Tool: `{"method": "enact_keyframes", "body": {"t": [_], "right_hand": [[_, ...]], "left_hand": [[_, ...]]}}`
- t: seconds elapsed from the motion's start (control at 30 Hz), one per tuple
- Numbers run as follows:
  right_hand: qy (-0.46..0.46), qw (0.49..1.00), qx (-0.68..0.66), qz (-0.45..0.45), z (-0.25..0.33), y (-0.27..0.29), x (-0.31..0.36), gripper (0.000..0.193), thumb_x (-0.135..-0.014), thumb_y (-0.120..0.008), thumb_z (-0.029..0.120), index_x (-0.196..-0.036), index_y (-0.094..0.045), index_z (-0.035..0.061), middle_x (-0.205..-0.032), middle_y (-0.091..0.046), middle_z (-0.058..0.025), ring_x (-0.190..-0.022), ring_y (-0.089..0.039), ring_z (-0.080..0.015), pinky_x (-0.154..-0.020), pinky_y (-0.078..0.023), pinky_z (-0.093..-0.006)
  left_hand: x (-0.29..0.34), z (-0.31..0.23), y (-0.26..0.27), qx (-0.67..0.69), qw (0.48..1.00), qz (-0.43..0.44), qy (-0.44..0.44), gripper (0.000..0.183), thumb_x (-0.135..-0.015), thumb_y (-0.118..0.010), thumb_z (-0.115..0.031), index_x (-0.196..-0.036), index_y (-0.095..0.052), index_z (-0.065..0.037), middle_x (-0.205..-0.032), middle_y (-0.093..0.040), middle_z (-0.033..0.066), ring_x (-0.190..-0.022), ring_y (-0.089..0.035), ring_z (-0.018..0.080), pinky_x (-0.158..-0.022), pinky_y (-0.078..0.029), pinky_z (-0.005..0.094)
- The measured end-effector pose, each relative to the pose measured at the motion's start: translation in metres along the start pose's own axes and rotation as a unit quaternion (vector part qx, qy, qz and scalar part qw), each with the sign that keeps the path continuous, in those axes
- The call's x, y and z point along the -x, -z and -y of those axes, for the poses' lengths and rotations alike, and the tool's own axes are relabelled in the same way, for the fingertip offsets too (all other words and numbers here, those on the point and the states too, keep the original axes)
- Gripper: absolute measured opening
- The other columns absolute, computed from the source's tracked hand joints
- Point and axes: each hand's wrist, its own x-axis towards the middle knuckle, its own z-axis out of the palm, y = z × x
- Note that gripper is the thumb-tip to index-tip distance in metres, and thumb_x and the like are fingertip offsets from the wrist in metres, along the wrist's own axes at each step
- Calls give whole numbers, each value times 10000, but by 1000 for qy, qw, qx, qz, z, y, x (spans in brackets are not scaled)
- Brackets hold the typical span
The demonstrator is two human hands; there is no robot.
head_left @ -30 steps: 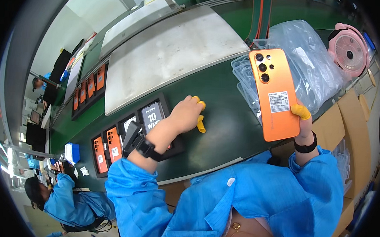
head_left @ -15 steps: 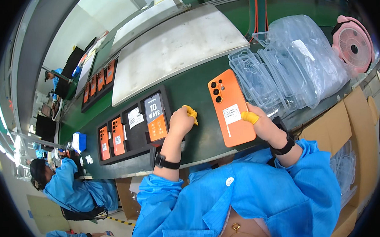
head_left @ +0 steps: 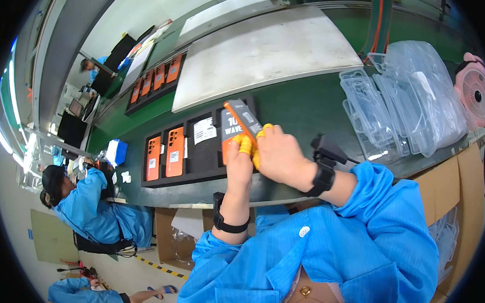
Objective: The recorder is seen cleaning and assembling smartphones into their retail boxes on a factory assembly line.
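Note:
My right hand [head_left: 286, 156], with yellow finger covers, grips an orange smartphone [head_left: 245, 121] that is tilted nearly edge-on. The fingers of my left hand [head_left: 240, 163] are closed at the phone's lower end, beside my right fingers. The phone is held over the right end of a black foam tray [head_left: 198, 172]. Beneath it in the tray lies a grey-and-orange printed smartphone front [head_left: 231, 124], partly covered by the held phone and my hands. Two orange phones [head_left: 175, 151] with white labels lie in the tray's left slots, and a white label [head_left: 204, 130] shows in another slot.
Clear plastic cases [head_left: 361, 97] and a plastic bag [head_left: 429, 89] lie at the right, near a pink fan [head_left: 475, 91]. A white board [head_left: 268, 50] and another tray of orange phones [head_left: 158, 76] are farther back. A co-worker [head_left: 91, 199] sits at the left.
My right hand has carried the orange phone left to the tray and turned it nearly edge-on. My left hand has come to it. The whole view has shifted.

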Motion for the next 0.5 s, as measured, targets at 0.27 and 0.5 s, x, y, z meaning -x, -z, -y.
{"method": "enact_keyframes", "body": {"t": [0.27, 0.5], "right_hand": [[106, 988, 89, 74, 79, -50, -66, 236, -707, -497, 187, -791, -603, -6, -794, -534, -137, -747, -502, -239, -557, -441, -308], [132, 981, -60, 132, 92, -70, -89, 579, -699, -558, 514, -786, -604, -57, -833, -547, -170, -831, -527, -287, -656, -472, -333]], "left_hand": [[-24, -23, 84, 163, 987, -10, -2, 335, -909, -344, -287, -1082, -466, -27, -1078, -533, 92, -969, -519, 194, -843, -412, 313], [-92, -4, 170, 19, 992, -12, 125, 224, -882, -422, -195, -1013, -500, -30, -904, -561, 66, -810, -547, 143, -680, -446, 256]]}}
